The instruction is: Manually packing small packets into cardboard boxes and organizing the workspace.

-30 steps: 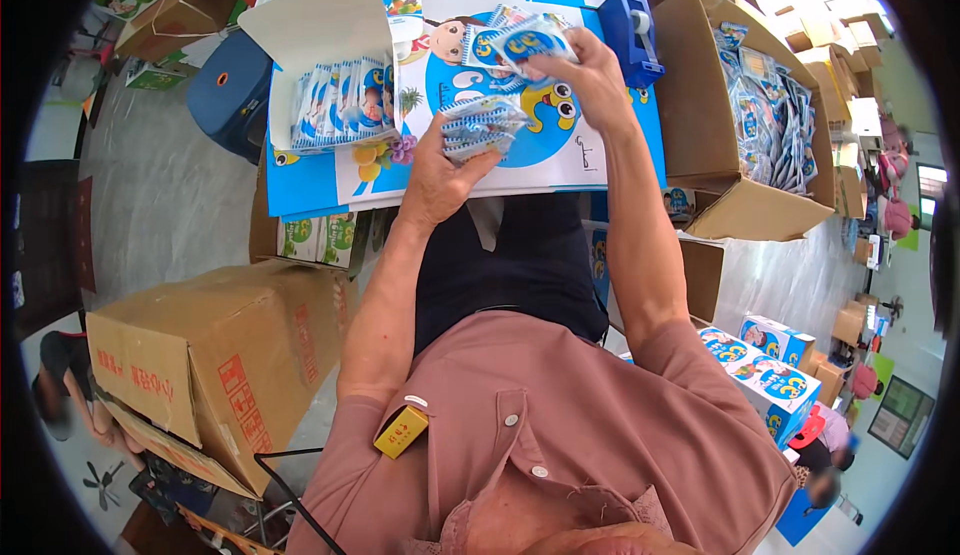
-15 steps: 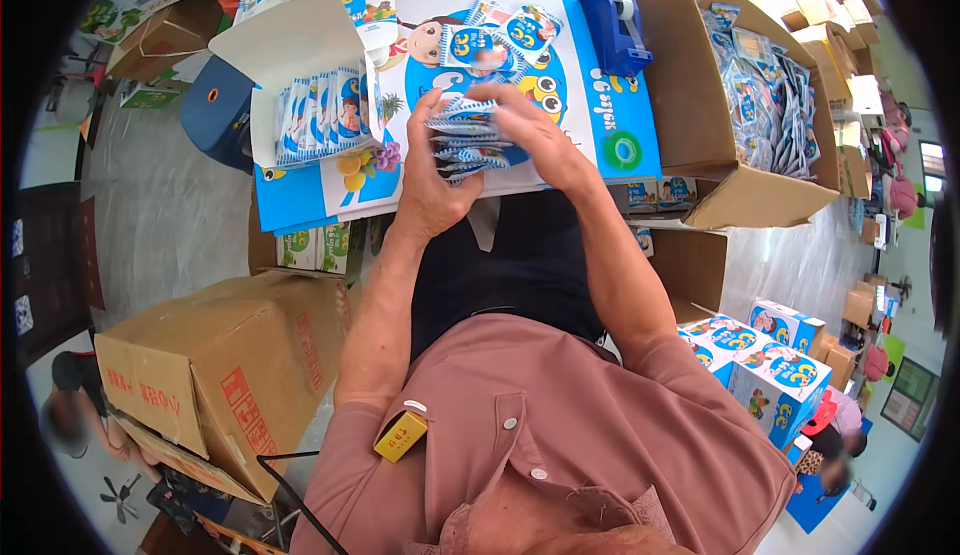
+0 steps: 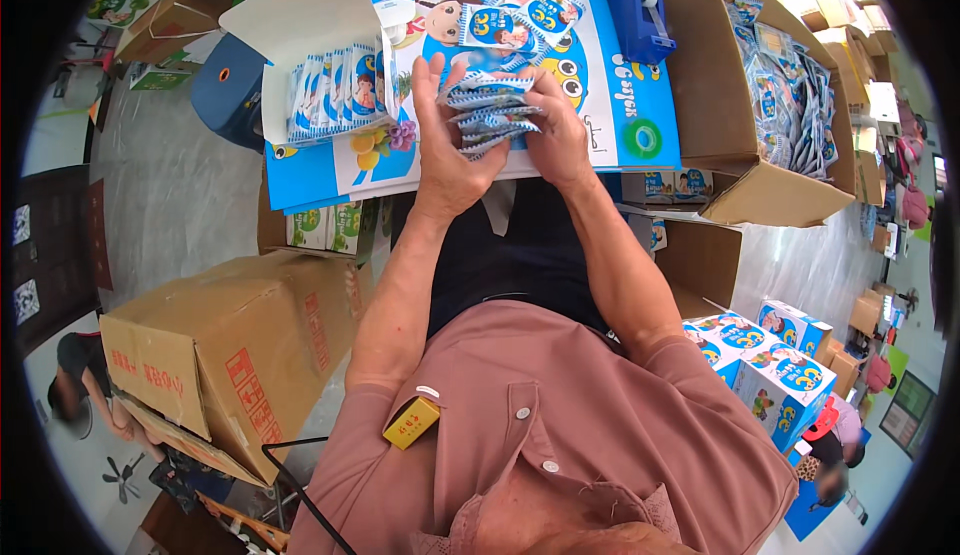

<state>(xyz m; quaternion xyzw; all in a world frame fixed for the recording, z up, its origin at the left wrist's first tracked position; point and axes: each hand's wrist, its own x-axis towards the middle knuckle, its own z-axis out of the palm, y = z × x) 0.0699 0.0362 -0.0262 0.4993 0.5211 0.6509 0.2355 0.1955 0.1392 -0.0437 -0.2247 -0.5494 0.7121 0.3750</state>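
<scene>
Both my hands hold one stack of small blue-and-white sachets (image 3: 487, 112) above the near edge of a blue-and-white printed work surface (image 3: 620, 115). My left hand (image 3: 440, 145) cups the stack's left side, fingers up. My right hand (image 3: 560, 135) presses against the stack's right side. A few loose sachets (image 3: 520, 20) lie on the surface just beyond the stack. To the left, an open white box (image 3: 300, 35) holds a row of the same sachets (image 3: 335, 90) standing on edge.
A blue tape dispenser (image 3: 640, 10) stands at the back right of the surface. An open cardboard carton (image 3: 760, 185) full of sachets sits at the right. A closed brown carton (image 3: 220, 345) is at my lower left. Printed blue boxes (image 3: 770, 355) are stacked at the lower right.
My right hand brought sachets from the pile further back toward me and joined them to the stack in my left hand; both hands now close on the stack.
</scene>
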